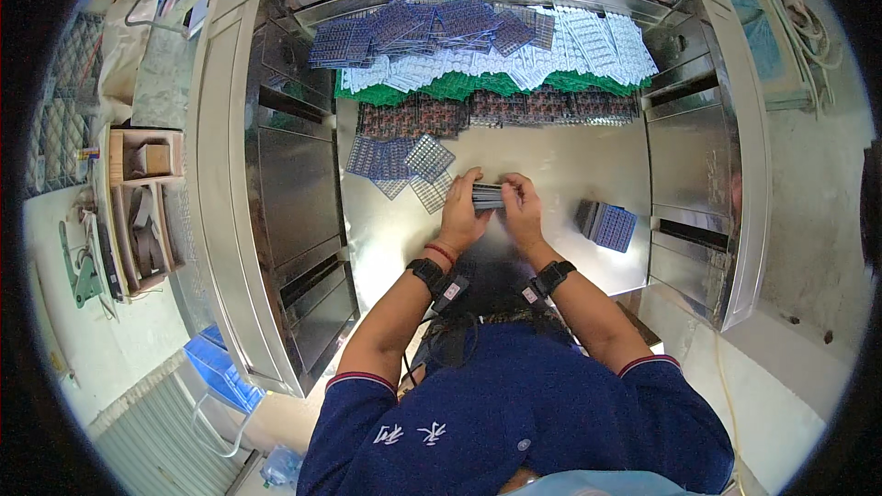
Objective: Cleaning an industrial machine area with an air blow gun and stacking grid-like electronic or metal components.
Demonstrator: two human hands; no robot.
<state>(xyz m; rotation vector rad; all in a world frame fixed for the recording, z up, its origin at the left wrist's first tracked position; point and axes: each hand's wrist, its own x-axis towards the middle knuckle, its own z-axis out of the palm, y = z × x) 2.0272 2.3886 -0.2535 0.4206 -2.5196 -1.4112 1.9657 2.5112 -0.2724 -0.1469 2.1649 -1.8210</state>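
Note:
My left hand (463,213) and my right hand (523,209) grip a small stack of thin grey-dark panels (488,197) between them, its layered edges turned toward me. Several loose blue grid-patterned panels (381,160) lie overlapped on the metal worktop (551,156), just beyond and left of my left hand. To the right of my right hand rests a short fanned pile of blue and dark panels (610,226).
Across the back lie rows of overlapping panels: dark blue (450,23), white (588,46), green (450,85) and dark brown (514,107). Slotted metal side walls (299,156) enclose the worktop left and right. Outside on the left are a wooden box (147,211) and a blue crate (220,372).

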